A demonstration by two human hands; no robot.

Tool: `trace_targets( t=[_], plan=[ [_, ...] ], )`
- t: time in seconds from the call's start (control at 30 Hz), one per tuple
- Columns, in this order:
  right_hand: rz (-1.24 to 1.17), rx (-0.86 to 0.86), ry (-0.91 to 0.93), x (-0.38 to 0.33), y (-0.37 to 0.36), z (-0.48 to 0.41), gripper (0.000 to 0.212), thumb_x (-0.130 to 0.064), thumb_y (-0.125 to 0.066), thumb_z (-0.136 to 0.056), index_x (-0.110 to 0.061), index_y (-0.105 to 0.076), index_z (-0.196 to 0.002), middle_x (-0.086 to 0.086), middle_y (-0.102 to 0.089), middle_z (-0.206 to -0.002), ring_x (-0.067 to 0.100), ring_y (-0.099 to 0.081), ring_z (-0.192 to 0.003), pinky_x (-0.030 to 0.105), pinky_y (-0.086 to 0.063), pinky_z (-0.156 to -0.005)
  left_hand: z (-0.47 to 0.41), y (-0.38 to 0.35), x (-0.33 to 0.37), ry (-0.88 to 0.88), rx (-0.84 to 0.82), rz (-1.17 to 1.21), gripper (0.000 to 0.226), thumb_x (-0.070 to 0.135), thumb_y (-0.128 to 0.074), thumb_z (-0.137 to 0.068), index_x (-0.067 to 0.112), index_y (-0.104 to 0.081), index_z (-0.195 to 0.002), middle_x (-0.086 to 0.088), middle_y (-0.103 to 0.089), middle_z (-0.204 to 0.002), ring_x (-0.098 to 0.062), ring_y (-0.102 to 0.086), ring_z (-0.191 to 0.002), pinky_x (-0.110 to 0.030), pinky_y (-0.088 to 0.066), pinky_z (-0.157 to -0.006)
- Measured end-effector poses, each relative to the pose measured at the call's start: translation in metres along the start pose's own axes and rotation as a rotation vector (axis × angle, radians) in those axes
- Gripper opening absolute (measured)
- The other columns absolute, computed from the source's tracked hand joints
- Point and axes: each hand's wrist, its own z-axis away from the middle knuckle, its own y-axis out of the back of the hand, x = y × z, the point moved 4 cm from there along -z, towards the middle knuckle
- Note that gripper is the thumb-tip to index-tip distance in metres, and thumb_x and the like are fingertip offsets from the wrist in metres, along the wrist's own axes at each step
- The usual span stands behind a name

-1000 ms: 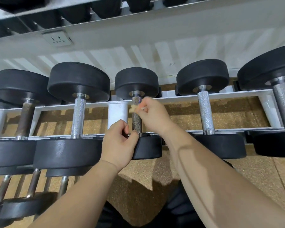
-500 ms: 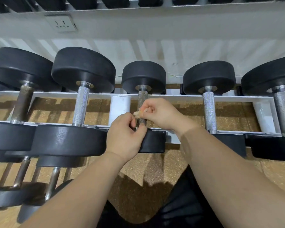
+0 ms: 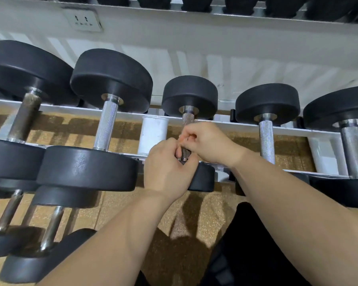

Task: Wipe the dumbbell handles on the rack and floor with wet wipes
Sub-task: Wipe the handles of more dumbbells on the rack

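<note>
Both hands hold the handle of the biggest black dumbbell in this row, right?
No, the left hand and right hand hold the knurled metal handle of the smallest round black dumbbell in this row, as the head view shows.

left hand: fingers curled, gripping | right hand: fingers curled, gripping | hands touching

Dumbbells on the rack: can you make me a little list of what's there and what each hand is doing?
place: white rack above a brown speckled floor
dumbbells: a row with black heads and metal handles
one being handled: small dumbbell, the smallest in the row
left hand: grips the near end of its handle
right hand: fingers curled round the middle of the handle
wipe: not plainly visible, probably hidden by the fingers
wall: a socket at the upper left
</note>
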Motion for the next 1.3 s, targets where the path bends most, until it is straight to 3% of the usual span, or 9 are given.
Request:
trace_targets(
  t=[0.07,0.2,0.33,0.53,0.77,0.97,1.1,1.2,1.3],
  plan=[
    [0.118,-0.085,0.037,0.0,0.006,-0.008,0.012,-0.021,-0.068,-0.088,-0.028,-0.069,-0.078,-0.01,-0.067,-0.075,0.01,-0.059,-0.075,0.027,-0.047,-0.069,0.002,0.0,0.002,-0.036,0.024,0.033,0.038,0.037,-0.068,-0.082,0.015,-0.04,-0.069,0.003,-0.044,-0.065,-0.021,-0.043,-0.068,-0.04,-0.04,-0.062],
    [0.246,0.147,0.021,0.0,0.021,-0.039,0.014,-0.025,-0.061,-0.091,-0.025,-0.071,-0.082,-0.006,-0.072,-0.082,0.019,-0.064,-0.082,0.037,-0.052,-0.072,0.005,0.005,-0.004,-0.089,0.056,0.124,0.035,0.043,-0.059,-0.085,0.015,-0.041,-0.073,0.003,-0.045,-0.071,-0.021,-0.044,-0.072,-0.037,-0.039,-0.065],
    [0.226,0.188,-0.031,0.004,0.018,-0.03,0.017,-0.027,-0.059,-0.096,-0.024,-0.075,-0.094,-0.006,-0.074,-0.094,0.018,-0.065,-0.089,0.037,-0.053,-0.079,0.021,0.005,-0.015,-0.14,0.06,0.132,0.026,0.039,-0.061,-0.089,0.018,-0.048,-0.082,0.006,-0.049,-0.082,-0.017,-0.045,-0.082,-0.034,-0.038,-0.074],
    [0.237,-0.136,0.124,-0.006,0.004,0.003,0.011,-0.028,-0.066,-0.094,-0.027,-0.077,-0.098,-0.014,-0.072,-0.088,0.008,-0.063,-0.085,0.029,-0.049,-0.078,0.03,-0.004,-0.021,-0.19,0.201,0.196,0.025,0.034,-0.058,-0.087,0.009,-0.053,-0.083,-0.001,-0.051,-0.085,-0.023,-0.048,-0.082,-0.037,-0.039,-0.072],
    [0.45,0.064,0.099,-0.008,0.029,-0.039,0.018,-0.029,-0.06,-0.098,-0.026,-0.077,-0.102,-0.008,-0.075,-0.098,0.016,-0.067,-0.091,0.037,-0.052,-0.081,0.03,-0.009,-0.002,-0.236,0.248,0.06,0.026,0.033,-0.06,-0.081,0.011,-0.05,-0.074,-0.004,-0.051,-0.078,-0.026,-0.048,-0.076,-0.037,-0.041,-0.065],
    [0.461,-0.355,0.201,-0.025,0.006,-0.004,0.015,-0.03,-0.06,-0.096,-0.029,-0.076,-0.097,-0.014,-0.073,-0.095,0.008,-0.064,-0.089,0.034,-0.053,-0.08,0.032,-0.009,0.003,-0.306,0.294,0.02,0.025,0.03,-0.065,-0.079,0.009,-0.053,-0.071,-0.007,-0.052,-0.077,-0.027,-0.051,-0.076,-0.038,-0.042,-0.068],
    [0.629,-0.133,0.178,-0.021,0.03,-0.035,0.017,-0.032,-0.058,-0.098,-0.03,-0.075,-0.1,-0.01,-0.073,-0.095,0.017,-0.066,-0.088,0.04,-0.054,-0.077,0.035,-0.012,0.004,-0.32,0.304,0.008,0.024,0.029,-0.065,-0.08,0.008,-0.056,-0.073,-0.007,-0.053,-0.077,-0.029,-0.051,-0.075,-0.042,-0.042,-0.067],
    [0.577,0.051,0.105,-0.016,0.031,-0.036,0.017,-0.026,-0.06,-0.097,-0.028,-0.076,-0.102,-0.006,-0.075,-0.1,0.02,-0.067,-0.094,0.04,-0.055,-0.081,0.034,-0.011,0.0,-0.331,0.314,0.027,0.023,0.028,-0.066,-0.08,0.006,-0.058,-0.074,-0.008,-0.054,-0.078,-0.03,-0.052,-0.075,-0.043,-0.044,-0.067],
    [0.41,-0.072,0.163,-0.015,0.011,-0.01,0.013,-0.02,-0.066,-0.094,-0.022,-0.077,-0.1,-0.008,-0.076,-0.098,0.013,-0.069,-0.092,0.034,-0.055,-0.082,0.032,-0.009,-0.009,-0.327,0.328,0.077,0.024,0.026,-0.067,-0.08,0.005,-0.057,-0.074,-0.01,-0.055,-0.079,-0.033,-0.053,-0.075,-0.047,-0.046,-0.066]
  ],
)
